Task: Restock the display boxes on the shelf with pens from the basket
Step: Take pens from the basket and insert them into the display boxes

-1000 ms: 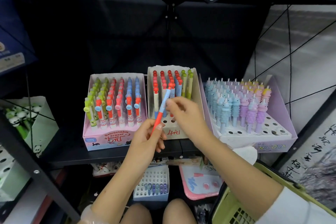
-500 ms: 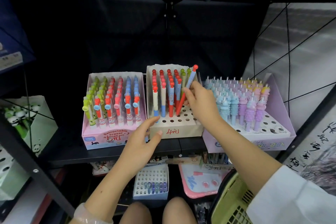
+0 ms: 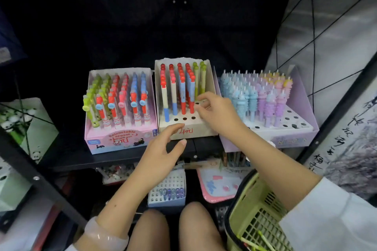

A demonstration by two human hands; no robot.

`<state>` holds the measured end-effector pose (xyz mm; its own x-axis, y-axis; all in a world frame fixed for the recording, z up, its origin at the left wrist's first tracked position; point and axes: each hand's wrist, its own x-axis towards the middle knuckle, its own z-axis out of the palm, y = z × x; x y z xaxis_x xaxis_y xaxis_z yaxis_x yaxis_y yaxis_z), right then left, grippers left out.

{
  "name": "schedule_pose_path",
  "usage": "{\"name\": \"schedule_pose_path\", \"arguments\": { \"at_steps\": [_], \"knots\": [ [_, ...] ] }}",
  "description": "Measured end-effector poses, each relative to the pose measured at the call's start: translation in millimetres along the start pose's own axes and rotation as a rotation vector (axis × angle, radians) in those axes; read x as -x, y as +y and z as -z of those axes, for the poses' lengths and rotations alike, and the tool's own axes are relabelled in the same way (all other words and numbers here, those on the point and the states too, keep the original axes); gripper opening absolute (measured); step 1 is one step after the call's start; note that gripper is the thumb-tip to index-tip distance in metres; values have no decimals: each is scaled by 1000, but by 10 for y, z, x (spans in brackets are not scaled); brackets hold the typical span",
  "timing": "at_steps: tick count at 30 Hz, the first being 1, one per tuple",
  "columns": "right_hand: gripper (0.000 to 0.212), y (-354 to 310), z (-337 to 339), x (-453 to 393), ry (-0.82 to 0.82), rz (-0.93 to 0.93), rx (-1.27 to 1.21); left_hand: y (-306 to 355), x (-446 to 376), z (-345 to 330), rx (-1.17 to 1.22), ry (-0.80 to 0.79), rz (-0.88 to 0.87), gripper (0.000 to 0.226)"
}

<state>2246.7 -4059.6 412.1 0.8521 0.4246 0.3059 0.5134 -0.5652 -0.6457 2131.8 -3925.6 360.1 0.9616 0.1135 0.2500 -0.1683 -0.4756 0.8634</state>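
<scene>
Middle box (image 3: 184,131) on shelf (image 3: 114,157) partly filled, front holes empty. Right hand (image 3: 216,112) over holes, fingers loosely curled, pinching nothing visible. Left hand (image 3: 163,149) spread, empty. More pens (image 3: 255,243) in basket (image 3: 244,208).

White sleeve (image 3: 326,220) on right arm; pale, perhaps translucent, bangle (image 3: 106,236) on left wrist.

My left hand (image 3: 161,154) hovers at six o'clock, fingers loosely spread — my right hand (image 3: 218,114), at three o'clock, reaches forward, fingers relaxed.
</scene>
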Motion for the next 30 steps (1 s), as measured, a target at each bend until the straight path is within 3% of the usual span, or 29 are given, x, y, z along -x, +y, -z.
{"name": "schedule_pose_path", "arguments": {
  "at_steps": [4,8,13,19,26,30],
  "knots": [
    [15,270,272,695,-244,-49,-340,22,148,-389,3,-147,-8,36],
    [15,961,463,1531,-341,-189,-204,-102,329,-973,-70,-341,11,37],
    [27,1932,484,2395,-549,-366,143,-211,462,-1716,-120,-588,20,41],
    [34,2613,177,3050,-721,-562,203,-291,499,-2323,-295,-886,119,50],
    [89,2853,-515,3155,-733,-683,368,-361,420,-2418,-374,-886,146,45],
    [83,2828,-835,3247,-699,-620,427,-421,416,-2420,-353,-836,142,43]
  ]
}}
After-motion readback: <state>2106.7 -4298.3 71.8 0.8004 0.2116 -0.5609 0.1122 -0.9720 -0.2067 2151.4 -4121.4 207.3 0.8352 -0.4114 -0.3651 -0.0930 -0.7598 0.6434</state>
